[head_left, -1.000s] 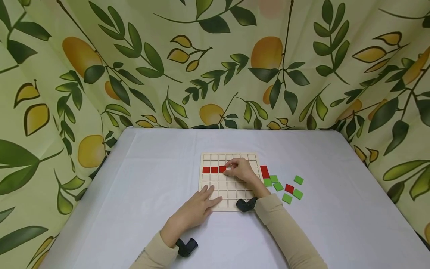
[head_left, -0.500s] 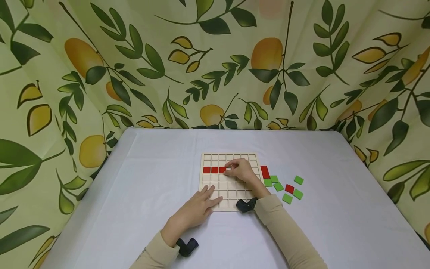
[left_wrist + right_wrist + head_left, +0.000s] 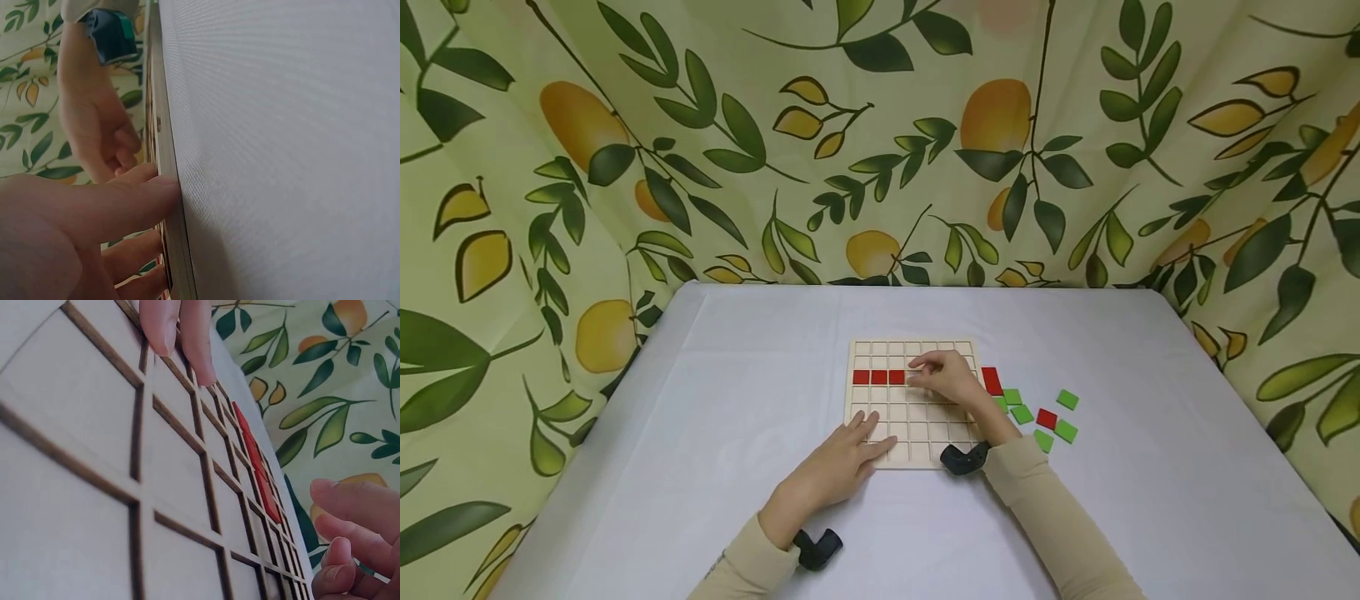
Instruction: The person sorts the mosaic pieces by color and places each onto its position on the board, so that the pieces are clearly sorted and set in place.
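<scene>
A pale wooden grid board (image 3: 917,432) lies flat on the table. Three red tiles (image 3: 879,377) sit side by side in its third row from the far edge, starting at the left; the right wrist view shows red tiles (image 3: 256,459) in the grid too. My left hand (image 3: 838,467) rests on the board's near left corner with fingers spread, and its thumb (image 3: 140,203) touches the near edge. My right hand (image 3: 951,379) hovers just right of the third tile, its fingers loosely bent and apart. Nothing shows between those fingers in the right wrist view.
Right of the board lie a larger red piece (image 3: 992,381), several green tiles (image 3: 1067,400) and a single red tile (image 3: 1047,418) on the white tablecloth (image 3: 737,375). My right forearm partly covers a green tile. A leaf-patterned curtain (image 3: 880,167) hangs behind the table.
My right hand has drawn back slightly to the right from the third red tile, and its fingers have let go. The left hand stays in place.
</scene>
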Demonstrator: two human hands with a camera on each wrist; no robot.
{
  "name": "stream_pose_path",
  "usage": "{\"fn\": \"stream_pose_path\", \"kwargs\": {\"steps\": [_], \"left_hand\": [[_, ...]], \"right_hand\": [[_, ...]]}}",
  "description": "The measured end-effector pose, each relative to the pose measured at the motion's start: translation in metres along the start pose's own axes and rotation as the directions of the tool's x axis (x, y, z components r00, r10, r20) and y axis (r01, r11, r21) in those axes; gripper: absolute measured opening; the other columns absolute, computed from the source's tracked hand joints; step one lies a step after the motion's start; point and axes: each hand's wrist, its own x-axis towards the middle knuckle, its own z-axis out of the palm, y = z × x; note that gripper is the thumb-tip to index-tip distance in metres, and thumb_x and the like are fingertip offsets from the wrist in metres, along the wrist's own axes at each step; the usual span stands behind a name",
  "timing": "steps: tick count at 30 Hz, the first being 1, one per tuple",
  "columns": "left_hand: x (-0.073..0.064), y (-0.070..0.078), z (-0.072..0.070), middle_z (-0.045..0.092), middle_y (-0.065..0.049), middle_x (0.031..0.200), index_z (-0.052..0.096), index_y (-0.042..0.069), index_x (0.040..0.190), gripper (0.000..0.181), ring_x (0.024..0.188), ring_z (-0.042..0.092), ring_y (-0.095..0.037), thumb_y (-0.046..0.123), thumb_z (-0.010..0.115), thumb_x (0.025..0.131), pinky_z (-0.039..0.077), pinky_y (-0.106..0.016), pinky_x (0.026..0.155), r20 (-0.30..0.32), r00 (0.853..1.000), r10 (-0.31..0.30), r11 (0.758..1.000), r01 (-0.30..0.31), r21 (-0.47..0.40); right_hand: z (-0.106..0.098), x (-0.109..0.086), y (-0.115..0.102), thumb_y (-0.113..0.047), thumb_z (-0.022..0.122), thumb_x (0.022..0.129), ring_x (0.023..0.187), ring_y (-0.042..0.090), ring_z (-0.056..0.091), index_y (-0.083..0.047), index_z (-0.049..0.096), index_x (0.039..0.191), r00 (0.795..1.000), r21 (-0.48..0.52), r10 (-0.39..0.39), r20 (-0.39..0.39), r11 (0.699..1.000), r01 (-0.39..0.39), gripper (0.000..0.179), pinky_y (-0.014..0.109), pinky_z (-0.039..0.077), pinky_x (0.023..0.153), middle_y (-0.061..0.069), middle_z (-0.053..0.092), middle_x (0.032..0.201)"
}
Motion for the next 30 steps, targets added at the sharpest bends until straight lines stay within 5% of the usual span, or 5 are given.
{"fn": "stream_pose_path", "kwargs": {"steps": [30], "left_hand": [[0.0, -0.001, 0.002, 0.035, -0.021, 0.155, 0.053, 0.018, 0.139, 0.044, 0.145, 0.03, -0.044, 0.012, 0.055, 0.096, 0.035, -0.057, 0.115, -0.007, 1.0, -0.008, 0.999, 0.007, -0.039]], "right_hand": [[-0.022, -0.034, 0.004, -0.014, 0.076, 0.081, 0.065, 0.012, 0.044, 0.002, 0.071, 0.101, 0.999, 0.018, -0.043, -0.006, 0.999, 0.043, 0.027, 0.018, 0.037, 0.056, -0.001, 0.05, 0.068]]}}
